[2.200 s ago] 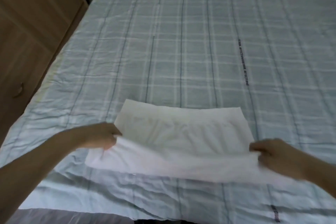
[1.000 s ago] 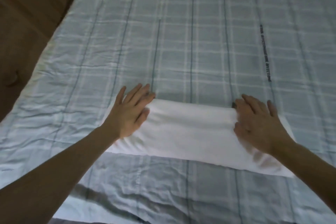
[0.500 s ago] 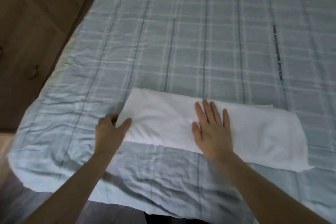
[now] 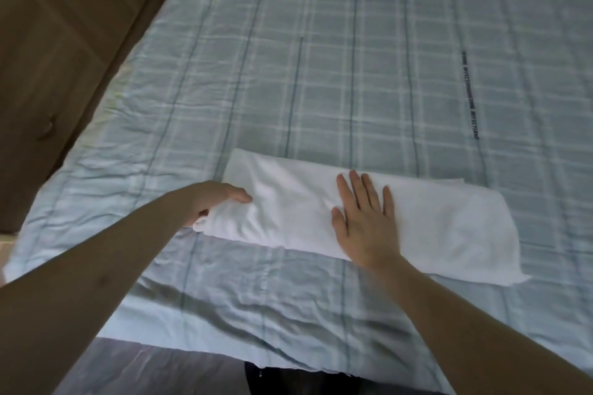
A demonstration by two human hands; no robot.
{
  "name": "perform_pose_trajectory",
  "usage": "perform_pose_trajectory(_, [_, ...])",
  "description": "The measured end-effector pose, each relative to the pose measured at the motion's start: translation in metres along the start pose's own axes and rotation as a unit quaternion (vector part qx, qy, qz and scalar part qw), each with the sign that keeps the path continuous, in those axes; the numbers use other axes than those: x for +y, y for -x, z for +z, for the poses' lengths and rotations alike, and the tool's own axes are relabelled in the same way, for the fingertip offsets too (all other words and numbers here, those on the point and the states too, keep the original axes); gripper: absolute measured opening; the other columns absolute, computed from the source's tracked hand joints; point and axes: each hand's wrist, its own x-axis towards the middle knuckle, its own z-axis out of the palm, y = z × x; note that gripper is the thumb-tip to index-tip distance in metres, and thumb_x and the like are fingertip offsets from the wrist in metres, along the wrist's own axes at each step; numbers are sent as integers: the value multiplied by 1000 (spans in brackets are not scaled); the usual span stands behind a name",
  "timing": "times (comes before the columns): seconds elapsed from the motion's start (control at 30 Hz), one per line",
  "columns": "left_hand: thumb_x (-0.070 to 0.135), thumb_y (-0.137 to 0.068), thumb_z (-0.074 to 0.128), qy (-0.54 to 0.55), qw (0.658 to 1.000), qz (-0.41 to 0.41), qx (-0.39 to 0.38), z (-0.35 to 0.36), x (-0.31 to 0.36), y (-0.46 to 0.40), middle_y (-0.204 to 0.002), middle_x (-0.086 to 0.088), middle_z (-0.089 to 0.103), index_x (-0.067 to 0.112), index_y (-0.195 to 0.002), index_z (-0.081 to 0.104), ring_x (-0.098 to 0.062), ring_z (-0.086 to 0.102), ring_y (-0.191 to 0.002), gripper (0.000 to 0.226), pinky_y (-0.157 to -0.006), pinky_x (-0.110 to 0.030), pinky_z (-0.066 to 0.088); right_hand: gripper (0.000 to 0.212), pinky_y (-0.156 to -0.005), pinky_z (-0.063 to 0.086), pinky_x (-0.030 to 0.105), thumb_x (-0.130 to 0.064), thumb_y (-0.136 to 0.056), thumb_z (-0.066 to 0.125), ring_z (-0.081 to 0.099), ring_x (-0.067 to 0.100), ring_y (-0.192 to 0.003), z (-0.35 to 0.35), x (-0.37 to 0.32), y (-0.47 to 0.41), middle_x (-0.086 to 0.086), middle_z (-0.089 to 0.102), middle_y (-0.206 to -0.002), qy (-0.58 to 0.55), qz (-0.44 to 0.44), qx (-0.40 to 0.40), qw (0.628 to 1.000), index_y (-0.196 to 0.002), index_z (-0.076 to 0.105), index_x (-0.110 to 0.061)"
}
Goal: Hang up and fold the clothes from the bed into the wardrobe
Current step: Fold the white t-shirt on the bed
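Left hand [image 4: 214, 202] grips garment [image 4: 433, 228] left edge; right hand [image 4: 365, 221] flat on middle

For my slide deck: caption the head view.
Left hand grips the end of a folded white garment on the plaid bedspread while the right hand presses its middle flat.

wooden cabinet [image 4: 64, 42] left, dim light
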Motion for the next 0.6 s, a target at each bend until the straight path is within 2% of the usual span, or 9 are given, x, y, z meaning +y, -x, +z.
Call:
perform_pose_trajectory(0.07, [41,-54,87,-13,999,31,29,9,2,5,-115,-7,63,16,-124,58,-28,62,-101,80,-86,-38,53,64,-118,10,54,-44,-93,25,20,23,-148,-2,-4,-1,3,22,-160,9,10,-29,999,-153,25,-22])
perform_pose_trajectory(0.13, [34,-61,85,21,995,88,42,14,8,17,-108,-5,68,17,-117,62,-25,65,-95,63,-75,-32,52,67,-119,3,54,-46,-92,14,8,22,-150,-7,-6,-4,2,9,-163,3,16,-72,997,-155,12,-24])
perform_pose_trajectory(0.2, [26,-66,84,47,986,157,37,20,13,36,-105,-4,72,17,-109,67,-24,68,-96,47,-78,-34,54,66,-119,-4,51,-46,-94,13,-5,21,-150,-18,-4,-8,1,-6,-164,-23,8,-118,993,-156,2,-26])
perform_pose_trajectory(0.27, [24,-74,81,20,969,237,65,34,21,63,-103,1,72,20,-108,68,-20,67,-95,37,-80,-33,53,59,-120,3,44,-39,-98,38,2,24,-150,-44,-1,-12,7,1,-163,-132,13,-134,982,-152,23,-22])
perform_pose_trajectory(0.3, [25,-78,78,-13,959,270,84,44,26,75,-101,3,70,21,-109,67,-16,65,-93,33,-76,-30,51,48,-118,15,40,-33,-96,49,18,26,-146,-64,-1,-10,11,20,-159,-224,27,-100,969,-142,43,-19])
perform_pose_trajectory(0.37, [28,-82,73,-74,942,316,84,72,38,98,-97,7,66,23,-107,64,-9,61,-85,27,-65,-25,44,24,-103,41,37,-32,-94,56,56,17,-117,-114,-2,1,1,61,-127,-473,96,-49,874,-112,66,-20])
perform_pose_trajectory(0.43, [32,-83,70,-109,927,355,51,105,53,120,-92,10,66,26,-103,63,-5,61,-81,21,-59,-22,40,30,-86,54,39,-42,-95,52,68,14,-89,-158,4,12,-2,71,-96,-675,155,-106,714,-101,68,-18])
perform_pose_trajectory(0.47, [35,-84,68,-111,922,369,25,122,59,129,-92,11,67,29,-101,63,-3,62,-81,19,-61,-21,41,38,-82,57,39,-51,-93,49,69,13,-86,-175,11,18,-3,73,-91,-713,169,-128,668,-102,68,-18])
perform_pose_trajectory(0.6, [57,-81,49,-162,859,478,-89,192,62,141,-114,11,67,29,-113,65,-9,61,-108,46,-93,-38,47,63,-79,57,37,-68,-71,58,72,15,-94,-194,63,37,0,75,-101,-717,202,-122,655,-113,69,-23])
